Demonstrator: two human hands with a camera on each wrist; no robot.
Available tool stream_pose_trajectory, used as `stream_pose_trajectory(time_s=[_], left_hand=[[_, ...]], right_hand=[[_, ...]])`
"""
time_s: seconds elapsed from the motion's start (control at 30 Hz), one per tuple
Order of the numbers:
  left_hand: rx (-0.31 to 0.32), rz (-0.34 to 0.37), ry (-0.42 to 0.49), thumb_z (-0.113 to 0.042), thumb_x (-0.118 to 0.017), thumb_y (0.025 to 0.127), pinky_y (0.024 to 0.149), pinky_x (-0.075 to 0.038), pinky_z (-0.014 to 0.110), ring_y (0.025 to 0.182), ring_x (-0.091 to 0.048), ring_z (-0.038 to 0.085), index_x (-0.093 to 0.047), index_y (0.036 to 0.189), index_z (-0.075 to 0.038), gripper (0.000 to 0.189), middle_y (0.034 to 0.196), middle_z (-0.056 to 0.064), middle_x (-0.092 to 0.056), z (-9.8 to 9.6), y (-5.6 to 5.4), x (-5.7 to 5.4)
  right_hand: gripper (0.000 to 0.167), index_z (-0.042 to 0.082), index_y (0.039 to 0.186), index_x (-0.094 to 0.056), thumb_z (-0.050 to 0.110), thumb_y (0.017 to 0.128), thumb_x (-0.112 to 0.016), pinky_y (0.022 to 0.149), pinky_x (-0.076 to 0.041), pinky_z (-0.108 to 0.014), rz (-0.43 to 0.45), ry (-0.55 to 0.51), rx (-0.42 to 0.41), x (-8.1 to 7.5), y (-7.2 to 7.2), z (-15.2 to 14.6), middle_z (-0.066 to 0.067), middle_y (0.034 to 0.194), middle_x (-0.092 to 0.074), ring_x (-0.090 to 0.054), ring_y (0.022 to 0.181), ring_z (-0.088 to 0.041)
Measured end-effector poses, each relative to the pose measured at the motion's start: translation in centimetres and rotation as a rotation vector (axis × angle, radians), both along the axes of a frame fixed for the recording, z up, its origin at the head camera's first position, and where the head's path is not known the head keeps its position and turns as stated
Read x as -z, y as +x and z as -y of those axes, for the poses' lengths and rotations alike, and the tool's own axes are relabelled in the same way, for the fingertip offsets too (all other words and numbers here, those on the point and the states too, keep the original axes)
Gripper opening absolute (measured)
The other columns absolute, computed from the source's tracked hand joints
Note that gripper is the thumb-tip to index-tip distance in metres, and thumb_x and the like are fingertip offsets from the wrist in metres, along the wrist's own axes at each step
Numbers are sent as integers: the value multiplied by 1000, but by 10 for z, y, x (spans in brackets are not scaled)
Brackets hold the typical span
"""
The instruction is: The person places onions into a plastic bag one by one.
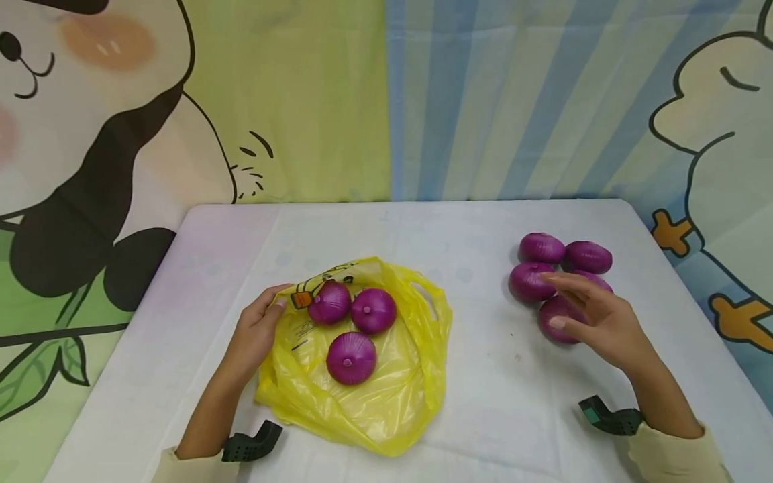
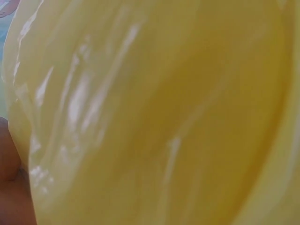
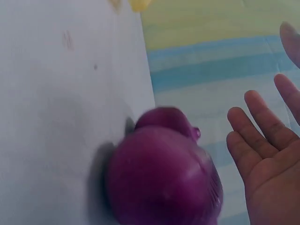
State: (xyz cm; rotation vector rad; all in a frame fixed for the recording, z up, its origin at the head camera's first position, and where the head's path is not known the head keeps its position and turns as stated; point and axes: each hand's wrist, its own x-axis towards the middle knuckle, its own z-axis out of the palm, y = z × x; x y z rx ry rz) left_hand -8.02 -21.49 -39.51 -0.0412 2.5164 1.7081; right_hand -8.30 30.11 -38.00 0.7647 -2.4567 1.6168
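Filling the far left of the backdrop, a cartoon animal (image 1: 84, 134) with a dark limb stands beside a white-covered table (image 1: 495, 409). Next, a pale sleeve (image 1: 196, 467) and a black wrist device (image 1: 252, 443) lead up to the left hand (image 1: 253, 329), whose thumb lies over the edge of a yellow plastic bag (image 1: 401, 409) and pinches it against the fingers; in the left wrist view the bag fills most of the field, with only a small part of the hand at its border. The bag rests on the table left of centre, its mouth spread wide; within its rim sit three purple onions (image 1: 351, 359), two side by side at the back and one nearer the front. Behind, the backdrop passes from plain yellow-green to blue stripes. Farther right, five visible onions (image 1: 542, 248) form a close cluster on the table. Over the cluster's near right side hovers the right hand (image 1: 594, 322), its fingers extended and thumb spread apart, grasping nothing; the right wrist view shows its palm clear of the nearest onions. A cartoon bird (image 1: 733, 168) closes the right margin.
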Motion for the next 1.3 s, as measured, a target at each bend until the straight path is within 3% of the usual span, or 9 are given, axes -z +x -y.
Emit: stream_pose_trajectory(time_s=[0.2,0.37,0.6,0.73,0.87,0.97,1.2,1.3], left_hand=[[0,-10,-4,-31,-36,107,109,-29,40,129,-41,20,-49,139,-8,42,135,11,-53,0,1,0],[8,-10,8,-31,-36,107,110,-28,42,130,-40,20,-49,139,-7,42,135,12,-53,-1,0,0],[-6,-17,6,-31,-39,106,111,-26,45,132,-37,21,-50,138,-7,42,136,12,-52,0,0,0],[-6,-12,12,-33,-40,106,110,-27,44,132,-38,20,-50,138,-8,42,136,11,-52,0,0,1],[-6,-9,16,-32,-40,106,110,-26,44,132,-38,21,-50,138,-7,42,136,11,-52,0,-1,1],[-8,-14,15,-31,-39,106,111,-25,44,133,-37,21,-51,138,-7,41,135,12,-53,0,0,1],[-6,-27,15,-29,-38,107,111,-26,45,132,-38,21,-51,137,-7,40,135,11,-53,1,0,1],[-7,-26,15,-29,-38,107,111,-26,44,132,-39,21,-51,138,-6,41,135,11,-53,1,0,1]], right_hand=[[68,-8,136,-48,-27,73,-67,98,-38,-18,-24,8,82,4,-3,-19,-18,138,-50,-44,131,-16],[65,-3,138,-48,-21,79,-68,96,-39,-15,38,91,161,15,-2,-31,-12,136,-53,-46,128,-9],[61,0,141,-47,-15,84,-65,96,-38,-14,97,114,149,19,-4,-35,-13,138,-50,-45,128,-6],[63,8,143,-46,-2,86,-71,90,-39,-9,166,212,165,22,-3,-34,-4,140,-47,-42,126,0],[69,15,147,-44,11,86,-75,82,-42,-9,236,323,183,25,-2,-33,-9,144,-40,-42,130,-27],[71,16,147,-43,14,85,-77,81,-44,-11,257,343,184,26,-2,-32,-19,144,-37,-39,124,-50],[73,17,147,-42,15,84,-78,81,-44,-14,267,354,166,25,-2,-30,-17,142,-39,-37,124,-50],[74,17,148,-41,17,84,-78,86,-52,-37,282,364,158,26,-1,-29,-20,144,-37,-36,124,-51]])
